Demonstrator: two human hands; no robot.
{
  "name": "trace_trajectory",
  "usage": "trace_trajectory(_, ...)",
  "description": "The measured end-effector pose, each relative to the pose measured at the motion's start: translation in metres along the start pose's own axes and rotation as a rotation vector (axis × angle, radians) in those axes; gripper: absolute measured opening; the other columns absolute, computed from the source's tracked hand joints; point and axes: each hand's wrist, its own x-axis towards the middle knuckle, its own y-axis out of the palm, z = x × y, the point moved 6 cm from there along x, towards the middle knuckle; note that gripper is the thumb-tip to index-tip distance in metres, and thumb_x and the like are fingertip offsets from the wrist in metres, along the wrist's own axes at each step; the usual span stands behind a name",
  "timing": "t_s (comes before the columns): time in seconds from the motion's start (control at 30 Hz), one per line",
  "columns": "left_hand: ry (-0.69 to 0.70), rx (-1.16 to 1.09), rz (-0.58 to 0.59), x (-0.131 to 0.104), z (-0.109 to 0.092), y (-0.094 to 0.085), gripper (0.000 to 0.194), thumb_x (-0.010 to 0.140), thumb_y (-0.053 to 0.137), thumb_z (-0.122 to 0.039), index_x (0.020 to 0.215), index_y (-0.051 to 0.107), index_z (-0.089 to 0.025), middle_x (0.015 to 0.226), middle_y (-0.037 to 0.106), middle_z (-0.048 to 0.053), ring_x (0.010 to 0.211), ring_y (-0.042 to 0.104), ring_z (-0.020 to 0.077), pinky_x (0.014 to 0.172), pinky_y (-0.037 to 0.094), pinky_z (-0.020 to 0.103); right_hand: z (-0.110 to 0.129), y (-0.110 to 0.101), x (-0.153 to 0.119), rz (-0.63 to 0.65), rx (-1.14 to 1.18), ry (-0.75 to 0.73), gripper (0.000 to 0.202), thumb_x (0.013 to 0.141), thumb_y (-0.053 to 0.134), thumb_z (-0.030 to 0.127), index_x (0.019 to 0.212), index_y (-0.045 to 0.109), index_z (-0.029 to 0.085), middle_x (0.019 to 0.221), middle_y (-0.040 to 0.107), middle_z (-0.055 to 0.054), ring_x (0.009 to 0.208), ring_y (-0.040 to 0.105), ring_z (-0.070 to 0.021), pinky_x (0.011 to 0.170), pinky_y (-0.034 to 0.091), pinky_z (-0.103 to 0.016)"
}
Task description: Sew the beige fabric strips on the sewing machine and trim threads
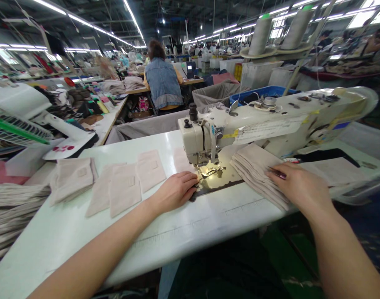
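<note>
Beige fabric pieces in a layered stack (255, 166) lie near the pale table's (177, 236) front edge, under the right hand's fingers (281, 175), curled around a small dark tool (278, 173); the left hand's fingers (190, 180) rest beside the needle, their grip unclear. Writing on the white paper label (270, 129) is illegible.

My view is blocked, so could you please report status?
Left hand beside machine. Right hand at cloth stack, gripping small dark item. Nothing seen blocking either.

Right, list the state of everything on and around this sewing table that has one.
Needle plate: lit.
Sewing machine: running or stopped, cannot tell.
Cloth stack: piled, edges fanned.
Loose cloth pieces: flat, some overlapping.
Thread cones: upright.
Fan: on or off, cannot tell.
Right hand: at the stack, holding a small dark object.
</note>
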Motion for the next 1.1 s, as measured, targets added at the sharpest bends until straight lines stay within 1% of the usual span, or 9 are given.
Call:
trace_trajectory(0.17, -0.002, -0.007, 0.003, 0.005, 0.007, -0.002, 0.030, 0.101, 0.043, -0.025, 0.119, 0.065, -0.016, 0.121, 0.067, 0.012, 0.113, 0.062, 0.0235, 0.099, 0.054, 0.040, 0.004, -0.002, -0.004, 0.024, -0.081, -0.025, 0.026, 0.091, 0.060, 0.046, 0.095, 0.074, 0.025, 0.104, 0.075, -0.003, 0.077, 0.068, -0.0224, 0.059, 0.038, -0.030)
trace_trajectory(0.37, -0.009, 0.003, 0.009, 0.009, 0.019, 0.000, 0.031, 0.101, 0.042, -0.024, 0.118, 0.066, -0.014, 0.122, 0.067, 0.012, 0.115, 0.061, 0.0234, 0.100, 0.053, 0.039, 0.001, -0.006, -0.007, 0.094, -0.080, -0.069, 0.017, 0.090, 0.056, 0.030, 0.093, 0.072, 0.026, 0.109, 0.072, -0.001, 0.084, 0.068, -0.0213, 0.059, 0.038, -0.030)
trace_trajectory(0.53, -0.023, 0.014, 0.012, 0.011, 0.021, -0.001, 0.031, 0.100, 0.043, -0.023, 0.119, 0.066, -0.013, 0.122, 0.067, 0.012, 0.114, 0.061, 0.0243, 0.100, 0.053, 0.040, 0.000, -0.013, -0.009, 0.148, -0.116, -0.038, 0.017, 0.090, 0.053, 0.023, 0.085, 0.070, 0.024, 0.104, 0.073, -0.004, 0.083, 0.067, -0.0207, 0.060, 0.038, -0.032)
trace_trajectory(0.63, -0.024, 0.015, -0.003, 0.011, 0.021, -0.001, 0.031, 0.100, 0.043, -0.023, 0.118, 0.066, -0.013, 0.121, 0.068, 0.012, 0.113, 0.062, 0.0247, 0.099, 0.054, 0.041, -0.003, -0.020, -0.008, 0.008, -0.035, 0.016, 0.017, 0.090, 0.052, 0.026, 0.089, 0.069, 0.024, 0.106, 0.073, -0.003, 0.076, 0.066, -0.0187, 0.059, 0.039, -0.031)
trace_trajectory(0.77, -0.017, 0.004, -0.019, 0.010, 0.021, 0.001, 0.031, 0.100, 0.043, -0.024, 0.116, 0.067, -0.013, 0.120, 0.068, 0.012, 0.113, 0.062, 0.0245, 0.100, 0.053, 0.041, -0.008, -0.047, -0.014, -0.478, 0.074, 0.038, 0.019, 0.086, 0.055, 0.034, 0.084, 0.069, 0.021, 0.092, 0.073, -0.004, 0.075, 0.065, -0.0191, 0.060, 0.042, -0.028)
trace_trajectory(0.83, -0.033, 0.011, -0.035, 0.009, 0.023, 0.002, 0.031, 0.100, 0.044, -0.025, 0.119, 0.066, -0.014, 0.120, 0.068, 0.012, 0.114, 0.061, 0.0249, 0.101, 0.053, 0.042, -0.005, -0.059, -0.020, -0.614, 0.040, 0.007, 0.022, 0.088, 0.054, 0.034, 0.086, 0.070, 0.019, 0.089, 0.073, -0.006, 0.075, 0.065, -0.0191, 0.061, 0.042, -0.027)
trace_trajectory(0.97, -0.074, 0.009, -0.078, 0.006, 0.024, 0.004, 0.032, 0.101, 0.044, -0.025, 0.123, 0.063, -0.015, 0.124, 0.066, 0.013, 0.119, 0.059, 0.0249, 0.104, 0.051, 0.042, 0.014, -0.081, -0.037, -0.638, -0.005, -0.065, 0.022, 0.091, 0.053, 0.032, 0.091, 0.070, 0.019, 0.086, 0.074, -0.005, 0.071, 0.065, -0.0166, 0.058, 0.041, -0.026)
trace_trajectory(1.03, -0.087, 0.021, -0.082, 0.006, 0.024, 0.007, 0.032, 0.101, 0.044, -0.025, 0.124, 0.063, -0.015, 0.126, 0.065, 0.013, 0.121, 0.058, 0.0253, 0.105, 0.050, 0.043, 0.020, -0.089, -0.050, -0.633, 0.041, -0.024, 0.022, 0.090, 0.055, 0.034, 0.089, 0.071, 0.019, 0.077, 0.072, -0.003, 0.065, 0.064, -0.0159, 0.059, 0.042, -0.026)
trace_trajectory(1.1, -0.099, 0.038, -0.070, 0.005, 0.025, 0.008, 0.032, 0.101, 0.044, -0.026, 0.125, 0.062, -0.016, 0.127, 0.064, 0.013, 0.122, 0.058, 0.0262, 0.106, 0.050, 0.044, 0.022, -0.087, -0.060, -0.536, 0.162, 0.053, 0.025, 0.088, 0.056, 0.040, 0.087, 0.071, 0.020, 0.072, 0.070, -0.003, 0.061, 0.062, -0.0162, 0.058, 0.044, -0.027)
